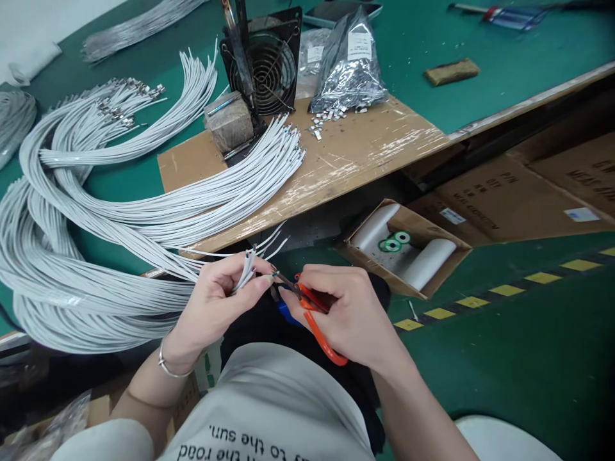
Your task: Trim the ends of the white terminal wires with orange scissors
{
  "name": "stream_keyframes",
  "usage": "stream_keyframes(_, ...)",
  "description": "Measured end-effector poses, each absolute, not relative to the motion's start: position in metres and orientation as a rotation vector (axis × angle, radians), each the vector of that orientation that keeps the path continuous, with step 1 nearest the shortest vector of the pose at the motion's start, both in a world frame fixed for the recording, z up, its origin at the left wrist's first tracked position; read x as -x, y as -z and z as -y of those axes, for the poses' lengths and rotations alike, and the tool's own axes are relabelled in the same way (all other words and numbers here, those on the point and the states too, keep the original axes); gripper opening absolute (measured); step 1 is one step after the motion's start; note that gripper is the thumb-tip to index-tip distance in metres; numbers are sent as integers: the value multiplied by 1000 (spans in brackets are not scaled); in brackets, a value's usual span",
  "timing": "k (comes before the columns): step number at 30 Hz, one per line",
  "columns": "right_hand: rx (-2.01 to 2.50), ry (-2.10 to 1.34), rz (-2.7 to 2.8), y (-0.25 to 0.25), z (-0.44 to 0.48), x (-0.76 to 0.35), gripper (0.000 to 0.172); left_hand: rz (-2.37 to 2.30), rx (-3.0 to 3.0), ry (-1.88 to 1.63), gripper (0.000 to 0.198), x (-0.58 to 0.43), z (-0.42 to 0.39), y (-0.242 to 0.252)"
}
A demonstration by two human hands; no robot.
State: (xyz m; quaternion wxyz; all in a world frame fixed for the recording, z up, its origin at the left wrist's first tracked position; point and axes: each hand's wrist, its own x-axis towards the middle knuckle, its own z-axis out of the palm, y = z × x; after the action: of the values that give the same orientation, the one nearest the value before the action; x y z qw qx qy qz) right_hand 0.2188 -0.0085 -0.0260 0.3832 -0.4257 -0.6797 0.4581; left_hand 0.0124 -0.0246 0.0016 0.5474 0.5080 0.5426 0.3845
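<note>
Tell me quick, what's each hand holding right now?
Left hand: closed, holding a few white cables.
Right hand: closed, holding orange-handled scissors.

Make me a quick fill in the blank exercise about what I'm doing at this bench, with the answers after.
1. The right hand holds scissors with ____ handles.
2. The left hand holds wires whose outer covering is ____.
3. A bracelet circles the ____ wrist.
4. In the open cardboard box, the number of green spools showing is ____.

Missing words: orange; white; left; two.
</note>
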Motion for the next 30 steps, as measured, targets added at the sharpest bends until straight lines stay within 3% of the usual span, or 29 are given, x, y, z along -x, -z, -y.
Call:
stream_keyframes(13, 1112, -1068, 1713, 32, 13, -215, 42, -1337, -1256, -887, 26, -12, 27, 0)
stream_keyframes(25, 1186, -885, 1464, 42, 10, -214, 53, -1268, -1104, -918, 22, -16, 24, -5)
stream_keyframes(30, 1156, -1031, 1374, 37, 11, -211, 32, -1237, -1024, -896, 31, -15, 26, -2)
